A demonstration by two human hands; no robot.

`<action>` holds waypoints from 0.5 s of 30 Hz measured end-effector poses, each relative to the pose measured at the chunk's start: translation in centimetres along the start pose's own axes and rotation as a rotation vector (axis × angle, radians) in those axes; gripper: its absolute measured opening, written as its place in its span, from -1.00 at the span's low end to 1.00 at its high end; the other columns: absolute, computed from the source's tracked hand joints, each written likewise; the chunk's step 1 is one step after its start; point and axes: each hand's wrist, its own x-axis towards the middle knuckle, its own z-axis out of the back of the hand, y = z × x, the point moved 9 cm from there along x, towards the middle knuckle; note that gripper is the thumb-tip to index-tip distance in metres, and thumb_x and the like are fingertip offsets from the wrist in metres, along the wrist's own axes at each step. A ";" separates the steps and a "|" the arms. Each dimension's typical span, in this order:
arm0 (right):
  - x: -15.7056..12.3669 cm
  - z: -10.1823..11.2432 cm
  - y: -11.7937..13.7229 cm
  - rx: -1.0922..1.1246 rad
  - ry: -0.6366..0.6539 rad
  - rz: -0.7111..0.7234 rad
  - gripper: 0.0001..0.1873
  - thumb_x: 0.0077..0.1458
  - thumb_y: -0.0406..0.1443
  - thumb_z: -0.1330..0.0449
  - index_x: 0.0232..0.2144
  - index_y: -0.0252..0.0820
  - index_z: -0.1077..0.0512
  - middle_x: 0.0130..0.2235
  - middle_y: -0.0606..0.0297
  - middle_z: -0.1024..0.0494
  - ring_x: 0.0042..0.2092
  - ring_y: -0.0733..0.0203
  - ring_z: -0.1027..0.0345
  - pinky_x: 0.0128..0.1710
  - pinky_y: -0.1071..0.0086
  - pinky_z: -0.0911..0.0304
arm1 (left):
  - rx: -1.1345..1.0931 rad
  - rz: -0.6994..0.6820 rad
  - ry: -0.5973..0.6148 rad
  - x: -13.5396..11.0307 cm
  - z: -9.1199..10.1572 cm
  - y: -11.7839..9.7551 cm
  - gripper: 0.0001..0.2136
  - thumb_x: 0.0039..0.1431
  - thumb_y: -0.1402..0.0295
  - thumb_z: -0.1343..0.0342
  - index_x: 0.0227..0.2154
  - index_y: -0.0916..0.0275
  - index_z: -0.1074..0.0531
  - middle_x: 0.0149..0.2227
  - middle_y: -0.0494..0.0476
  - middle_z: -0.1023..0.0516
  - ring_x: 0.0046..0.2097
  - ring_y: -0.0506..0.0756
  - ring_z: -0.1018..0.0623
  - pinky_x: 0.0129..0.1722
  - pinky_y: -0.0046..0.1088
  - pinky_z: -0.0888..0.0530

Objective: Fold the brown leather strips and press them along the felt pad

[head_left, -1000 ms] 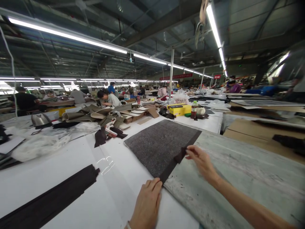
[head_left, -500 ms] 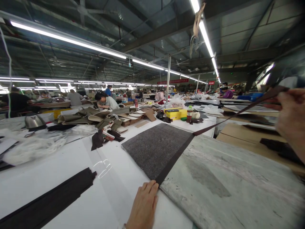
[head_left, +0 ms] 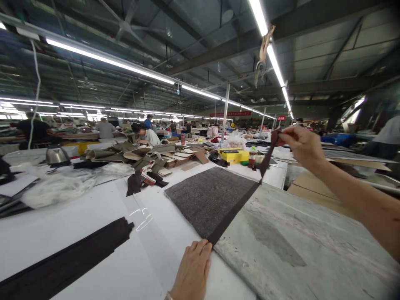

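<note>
A dark brown fabric strip runs along the right edge of a dark grey textured panel, which lies on the white table beside a grey-green slab. My left hand rests with its fingers stretched flat at the panel's near corner, touching the strip's near end. Its thumb is partly hidden. At the far corner the strip rises off the surface, its free end pinched between the fingertips of my right hand, which is raised above the slab.
Left, a stack of dark strips lies on the table. Beyond the panel are brown-green cut pieces, a yellow box and a bottle. Clear plastic and a metal kettle sit left. Cardboard sheets lie right; people work farther back.
My right hand has moved left and inward, bringing the strip's end nearer the panel's far corner. The raised part looks shorter and steeper. My left hand stays at the near corner.
</note>
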 end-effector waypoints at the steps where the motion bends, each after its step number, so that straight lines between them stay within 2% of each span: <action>1: 0.5 0.5 0.6 0.002 -0.019 0.009 -0.83 0.25 -0.28 -0.11 -0.16 -0.27 -0.36 -0.34 0.21 -0.52 -0.32 0.27 -0.43 -0.30 0.44 -0.26 | -0.003 0.000 -0.006 0.0 0.1 0.0 -0.59 0.27 0.45 0.15 0.15 0.17 -0.29 0.17 0.13 -0.34 0.12 0.18 -0.32 0.12 -0.22 -0.21; 3: 1.3 0.9 1.4 -0.012 -0.019 0.022 -0.80 0.26 -0.26 -0.11 -0.12 -0.26 -0.34 -0.30 0.22 -0.50 -0.27 0.27 -0.42 -0.25 0.43 -0.25 | -0.010 -0.001 -0.008 -0.1 0.2 -0.1 -0.59 0.26 0.45 0.15 0.14 0.17 -0.30 0.16 0.12 -0.35 0.11 0.18 -0.32 0.11 -0.24 -0.21; 5: 1.3 -0.1 1.4 -0.043 0.045 0.026 -0.85 0.24 -0.27 -0.14 -0.19 -0.25 -0.37 -0.32 0.27 -0.48 -0.28 0.27 -0.40 -0.24 0.41 -0.26 | -0.019 -0.006 -0.012 -0.2 0.3 -0.1 -0.60 0.26 0.46 0.15 0.14 0.18 -0.30 0.15 0.12 -0.36 0.10 0.18 -0.32 0.10 -0.25 -0.21; 9: -1.6 -5.5 0.5 -0.074 0.315 0.031 -0.79 0.24 -0.22 -0.16 -0.36 -0.27 -0.40 -0.40 0.37 -0.43 -0.42 0.35 -0.32 -0.38 0.42 -0.31 | -0.044 -0.019 -0.034 -0.4 0.5 -0.2 -0.59 0.27 0.47 0.16 0.15 0.15 -0.29 0.15 0.09 -0.35 0.10 0.18 -0.31 0.10 -0.26 -0.18; 11: -2.8 -7.2 0.5 -0.058 0.400 0.036 -0.77 0.25 -0.21 -0.16 -0.36 -0.28 -0.40 -0.41 0.39 -0.43 -0.46 0.38 -0.31 -0.44 0.46 -0.32 | -0.058 -0.019 -0.043 -0.5 0.5 -0.1 -0.59 0.26 0.48 0.16 0.14 0.15 -0.30 0.14 0.09 -0.36 0.09 0.18 -0.31 0.10 -0.26 -0.18; 13: -2.0 -6.3 1.2 -0.044 0.355 0.028 -0.80 0.22 -0.23 -0.19 -0.35 -0.29 -0.40 -0.42 0.39 -0.43 -0.47 0.39 -0.31 -0.46 0.47 -0.32 | -0.074 -0.016 -0.047 -0.5 0.5 0.0 -0.60 0.27 0.48 0.16 0.13 0.15 -0.30 0.14 0.10 -0.36 0.09 0.18 -0.31 0.10 -0.25 -0.18; 15: 0.8 -2.8 2.7 -0.029 0.191 0.016 -0.83 0.23 -0.27 -0.18 -0.33 -0.32 -0.39 -0.39 0.35 -0.45 -0.47 0.40 -0.31 -0.43 0.46 -0.30 | -0.095 -0.015 -0.046 -0.6 0.5 -0.1 -0.59 0.27 0.47 0.16 0.14 0.15 -0.30 0.14 0.10 -0.36 0.10 0.19 -0.30 0.11 -0.24 -0.17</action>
